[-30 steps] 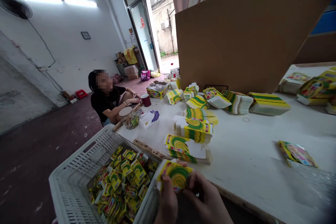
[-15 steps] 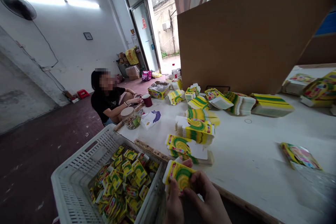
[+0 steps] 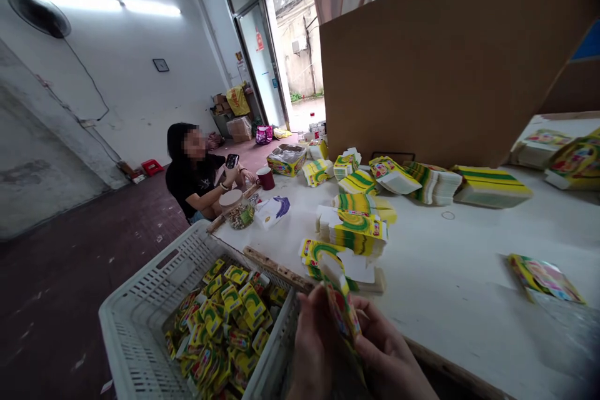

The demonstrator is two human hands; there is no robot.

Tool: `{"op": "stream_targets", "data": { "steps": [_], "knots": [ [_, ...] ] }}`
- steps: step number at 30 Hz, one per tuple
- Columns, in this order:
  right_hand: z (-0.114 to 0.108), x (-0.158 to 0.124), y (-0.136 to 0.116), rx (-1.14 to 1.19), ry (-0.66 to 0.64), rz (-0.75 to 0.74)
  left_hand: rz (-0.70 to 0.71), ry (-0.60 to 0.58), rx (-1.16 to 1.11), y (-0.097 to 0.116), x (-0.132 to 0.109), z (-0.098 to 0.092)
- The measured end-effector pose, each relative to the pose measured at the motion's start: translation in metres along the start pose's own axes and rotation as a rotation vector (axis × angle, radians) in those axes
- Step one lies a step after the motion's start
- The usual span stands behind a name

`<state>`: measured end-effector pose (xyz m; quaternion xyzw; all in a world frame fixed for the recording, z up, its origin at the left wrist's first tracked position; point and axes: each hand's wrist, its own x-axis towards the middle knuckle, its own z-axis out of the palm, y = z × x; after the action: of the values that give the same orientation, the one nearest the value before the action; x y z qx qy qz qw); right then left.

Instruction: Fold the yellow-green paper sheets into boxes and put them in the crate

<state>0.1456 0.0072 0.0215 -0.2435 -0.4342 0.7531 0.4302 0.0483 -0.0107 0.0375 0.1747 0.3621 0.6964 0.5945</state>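
Between my hands, above the table's front edge, a small yellow-and-green printed carton [image 3: 344, 312] stands nearly edge-on, with a pale flap sticking up at its top. My right hand [image 3: 391, 350] pinches its right side between thumb and fingers. Against the left side of the carton lies my left hand [image 3: 309, 347], curled, its fingertips partly hidden. Just beyond them, a stack of flat cartons [image 3: 360, 269] rests on the table. To the left, a white plastic basket [image 3: 135, 325] holds many small yellow-and-green cartons [image 3: 232, 297].
More carton stacks [image 3: 356, 228] run across the white table [image 3: 422, 262] toward a tall cardboard sheet [image 3: 435, 69]. A plastic-wrapped packet [image 3: 546, 278] lies at right. A lidded jar [image 3: 238, 212], tissue pack [image 3: 272, 211] and red mug [image 3: 265, 179] stand near a seated person [image 3: 194, 181] holding a phone.
The carton has turned from showing its broad face to nearly edge-on, and a flap now stands up. The seated person has raised a phone. My view has shifted slightly.
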Motion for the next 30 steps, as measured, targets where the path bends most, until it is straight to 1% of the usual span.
{"op": "stream_targets", "data": {
  "steps": [2,3,7,9,11,12,13,16,18,22,25,27,30],
  "knots": [
    [-0.004,0.001,-0.005,0.043,0.015,0.000,-0.011,-0.032,0.003,-0.002,0.001,0.001],
    [-0.006,0.001,-0.006,0.033,0.029,-0.006,0.007,-0.023,0.028,-0.004,0.001,-0.001],
    [-0.010,0.003,-0.004,-0.088,0.057,-0.067,0.101,0.076,0.219,-0.011,0.004,-0.016],
    [-0.010,0.003,-0.002,-0.177,0.111,-0.109,0.132,0.124,0.311,-0.013,0.006,-0.024],
    [-0.011,0.004,-0.002,-0.280,0.194,-0.148,0.159,0.155,0.361,-0.013,0.008,-0.028],
    [-0.012,0.004,-0.002,-0.340,0.210,-0.158,0.172,0.159,0.348,-0.011,0.009,-0.029],
    [-0.013,0.005,-0.004,-0.408,0.189,-0.154,0.181,0.156,0.310,-0.009,0.010,-0.029],
    [-0.018,0.004,-0.007,-0.593,0.045,-0.121,0.189,0.139,0.164,-0.001,0.014,-0.027],
    [-0.019,0.002,-0.007,-0.644,0.024,-0.123,0.190,0.147,0.141,0.004,0.016,-0.027],
    [-0.019,-0.003,-0.004,-0.670,0.134,-0.137,0.175,0.202,0.081,0.005,0.019,-0.028],
    [-0.022,-0.005,-0.006,-0.713,0.170,-0.149,0.134,0.222,0.034,0.002,0.016,-0.028],
    [-0.022,-0.005,-0.008,-0.694,0.197,-0.165,0.103,0.173,0.056,-0.001,0.013,-0.027],
    [-0.016,-0.006,-0.009,-0.626,0.245,-0.176,0.087,0.089,0.072,-0.005,0.009,-0.023]
  ]
}}
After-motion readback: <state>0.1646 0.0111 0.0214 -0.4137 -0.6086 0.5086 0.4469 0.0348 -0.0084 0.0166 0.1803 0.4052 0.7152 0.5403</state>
